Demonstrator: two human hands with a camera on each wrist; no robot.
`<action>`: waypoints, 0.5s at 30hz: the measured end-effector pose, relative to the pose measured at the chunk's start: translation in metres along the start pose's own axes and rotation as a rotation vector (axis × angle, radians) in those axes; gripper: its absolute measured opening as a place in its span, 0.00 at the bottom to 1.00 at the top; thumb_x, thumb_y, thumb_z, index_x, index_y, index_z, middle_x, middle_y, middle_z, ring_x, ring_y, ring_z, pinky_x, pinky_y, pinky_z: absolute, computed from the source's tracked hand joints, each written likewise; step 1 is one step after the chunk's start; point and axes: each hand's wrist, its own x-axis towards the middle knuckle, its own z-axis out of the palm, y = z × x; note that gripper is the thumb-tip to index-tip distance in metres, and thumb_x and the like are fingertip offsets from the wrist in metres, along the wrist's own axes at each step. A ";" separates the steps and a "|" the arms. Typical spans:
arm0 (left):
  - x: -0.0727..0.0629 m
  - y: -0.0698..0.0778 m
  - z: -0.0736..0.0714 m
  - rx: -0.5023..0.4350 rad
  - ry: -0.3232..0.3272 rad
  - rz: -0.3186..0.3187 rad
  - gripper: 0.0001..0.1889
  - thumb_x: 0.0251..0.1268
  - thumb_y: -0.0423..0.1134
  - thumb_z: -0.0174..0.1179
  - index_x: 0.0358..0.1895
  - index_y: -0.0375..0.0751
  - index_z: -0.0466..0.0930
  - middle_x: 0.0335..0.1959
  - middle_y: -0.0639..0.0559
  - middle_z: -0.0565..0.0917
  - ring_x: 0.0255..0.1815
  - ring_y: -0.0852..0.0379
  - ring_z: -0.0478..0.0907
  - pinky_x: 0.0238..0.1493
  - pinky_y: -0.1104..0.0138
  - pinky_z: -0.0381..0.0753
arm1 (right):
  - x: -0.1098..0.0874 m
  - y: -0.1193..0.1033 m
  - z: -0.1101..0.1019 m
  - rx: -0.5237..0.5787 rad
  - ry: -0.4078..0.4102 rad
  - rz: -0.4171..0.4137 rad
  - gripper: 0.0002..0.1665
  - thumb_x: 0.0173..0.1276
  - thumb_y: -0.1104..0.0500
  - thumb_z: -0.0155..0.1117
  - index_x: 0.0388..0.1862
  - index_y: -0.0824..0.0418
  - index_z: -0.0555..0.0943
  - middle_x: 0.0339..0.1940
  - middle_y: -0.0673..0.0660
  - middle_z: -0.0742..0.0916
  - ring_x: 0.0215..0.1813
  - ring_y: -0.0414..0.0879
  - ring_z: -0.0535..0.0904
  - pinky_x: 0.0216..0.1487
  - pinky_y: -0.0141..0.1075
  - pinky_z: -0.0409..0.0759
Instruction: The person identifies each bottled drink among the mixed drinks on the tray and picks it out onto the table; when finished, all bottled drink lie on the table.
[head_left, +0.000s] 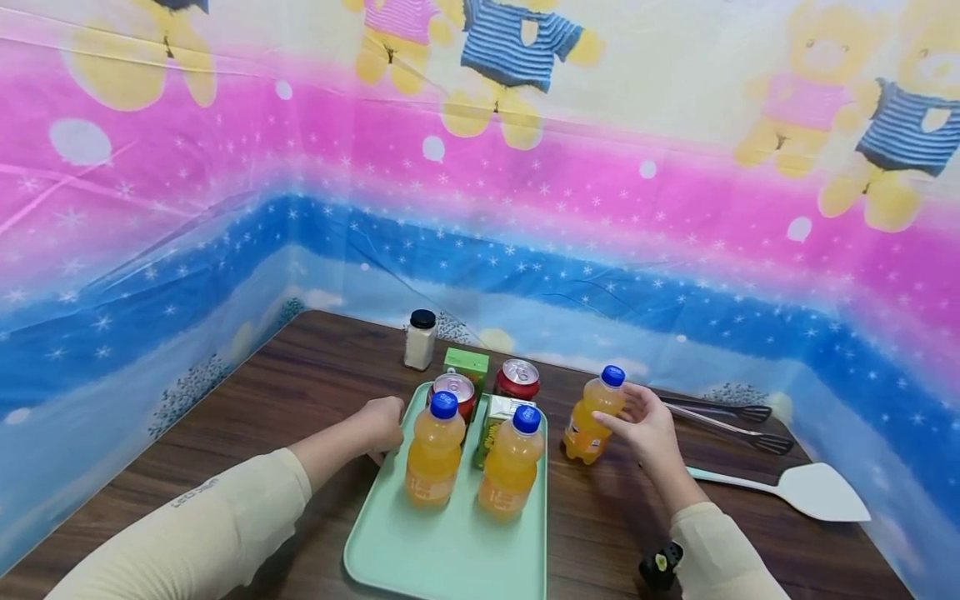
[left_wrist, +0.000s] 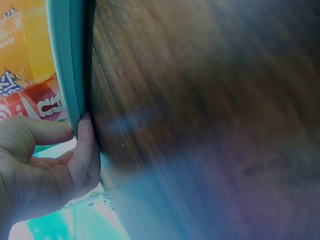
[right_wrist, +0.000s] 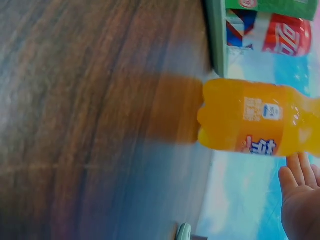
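My left hand [head_left: 381,427] is at the left side of a pale green tray [head_left: 442,567]; in the left wrist view its thumb and fingers pinch the rim. Two orange soda bottles [head_left: 433,454] with blue caps stand on the tray, in front of a red soda can [head_left: 452,390] and a juice carton [head_left: 491,429]. Right of the tray, a third orange soda bottle [head_left: 588,417] stands upright. My right hand [head_left: 648,429] is beside its upper part, thumb overlapping its front. In the right wrist view, straight fingers [right_wrist: 299,172] reach the bottle's side.
Behind are a black-capped jar [head_left: 420,343], a green carton [head_left: 467,362] and another red can [head_left: 517,379]. To the right lie slotted utensils [head_left: 750,433] and a white spatula [head_left: 821,492]. A printed curtain [head_left: 480,258] borders the brown table [head_left: 315,383].
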 end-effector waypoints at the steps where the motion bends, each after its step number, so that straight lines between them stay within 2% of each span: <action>1: 0.000 0.000 0.000 -0.003 0.001 -0.001 0.13 0.49 0.18 0.60 0.35 0.33 0.68 0.29 0.41 0.73 0.23 0.51 0.78 0.19 0.63 0.83 | -0.001 0.000 -0.001 0.018 0.014 -0.007 0.43 0.53 0.56 0.74 0.64 0.67 0.65 0.60 0.64 0.75 0.60 0.52 0.72 0.58 0.34 0.74; 6: 0.000 0.000 0.000 -0.020 -0.001 -0.006 0.12 0.49 0.18 0.59 0.33 0.33 0.68 0.29 0.41 0.73 0.23 0.50 0.78 0.19 0.63 0.83 | -0.008 0.001 -0.011 0.106 0.060 -0.042 0.39 0.56 0.61 0.72 0.63 0.68 0.66 0.58 0.67 0.76 0.54 0.47 0.76 0.49 0.25 0.77; 15: 0.002 -0.001 0.000 -0.015 -0.004 0.000 0.12 0.49 0.18 0.58 0.34 0.33 0.67 0.29 0.41 0.72 0.22 0.50 0.78 0.19 0.63 0.83 | -0.021 0.002 -0.022 0.132 0.058 -0.116 0.37 0.55 0.63 0.72 0.61 0.70 0.67 0.56 0.71 0.77 0.56 0.52 0.77 0.51 0.27 0.77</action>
